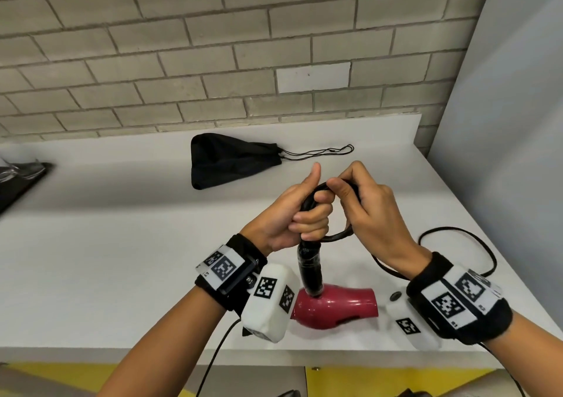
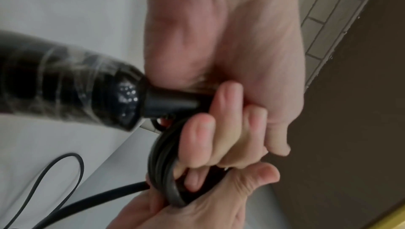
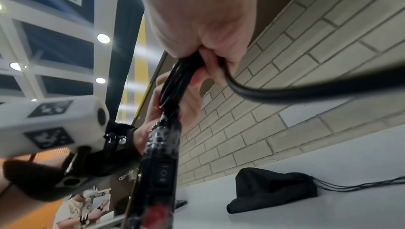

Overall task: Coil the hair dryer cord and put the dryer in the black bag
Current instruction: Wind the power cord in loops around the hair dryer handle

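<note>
The hair dryer has a magenta body (image 1: 335,305) and a black handle (image 1: 309,268) and hangs nozzle-right just above the white counter (image 1: 122,244). My left hand (image 1: 307,214) grips several cord loops (image 2: 162,163) at the end of the handle (image 2: 65,85), thumb pointing up. My right hand (image 1: 359,195) holds the cord (image 3: 306,92) at the top of the coil, touching the left fingers. The loose cord (image 1: 457,235) trails in a loop over the counter to the right. The black bag (image 1: 225,159) lies flat behind, drawn shut; it also shows as the bag (image 3: 274,187) near the wall.
The bag's drawstrings (image 1: 320,151) stretch right along the counter. A dark object (image 1: 18,180) lies at the far left. A brick wall (image 1: 213,61) backs the counter, and a grey panel (image 1: 502,122) bounds it on the right. The front edge runs just below my wrists.
</note>
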{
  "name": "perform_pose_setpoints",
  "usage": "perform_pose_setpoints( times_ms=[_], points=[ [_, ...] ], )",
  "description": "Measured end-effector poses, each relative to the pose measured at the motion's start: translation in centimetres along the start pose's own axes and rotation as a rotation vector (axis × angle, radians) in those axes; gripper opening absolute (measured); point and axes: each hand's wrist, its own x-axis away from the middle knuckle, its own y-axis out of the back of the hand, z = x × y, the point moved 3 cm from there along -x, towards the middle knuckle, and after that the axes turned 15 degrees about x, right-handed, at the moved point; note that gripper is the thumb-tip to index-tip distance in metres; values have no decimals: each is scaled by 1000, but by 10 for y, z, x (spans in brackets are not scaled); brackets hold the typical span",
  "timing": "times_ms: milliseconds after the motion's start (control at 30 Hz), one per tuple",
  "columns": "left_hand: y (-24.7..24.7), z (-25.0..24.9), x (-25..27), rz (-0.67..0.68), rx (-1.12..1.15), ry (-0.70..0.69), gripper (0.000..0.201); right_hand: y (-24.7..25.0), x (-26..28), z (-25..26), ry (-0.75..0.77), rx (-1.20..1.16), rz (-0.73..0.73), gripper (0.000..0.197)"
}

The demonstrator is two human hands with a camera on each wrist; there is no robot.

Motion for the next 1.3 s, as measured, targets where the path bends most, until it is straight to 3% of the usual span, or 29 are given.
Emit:
perform_pose_setpoints(
  times_ms=[200, 333, 467, 633, 800, 1067, 1167, 1300],
  points=[
    [4, 5, -2, -110, -119, -33, 45, -5, 3, -13, -18, 22, 49, 36],
    [7, 3, -3, -111, -100, -78, 43, 7, -4, -17, 0, 38, 239, 35],
    [18, -16, 2, -61, 102, -122, 43, 25, 6, -54, -14, 185, 400, 38],
    [38, -46, 21, -97, 119, -203, 39, 78, 29, -105, 76, 523, 306, 55],
    [46, -43, 28, -48, 84, -134, 19, 121, 33, -90, 121, 641, 211, 41],
    [43, -23, 18, 4, 212, -160, 28, 42, 72, -64, 386, 908, 491, 41],
    [42, -14, 14, 3, 182, -135, 29, 19, 81, -41, 527, 966, 494, 30],
    [41, -5, 13, -28, 132, -123, 28, 10, 71, -19, 656, 976, 436, 45]
  ],
)
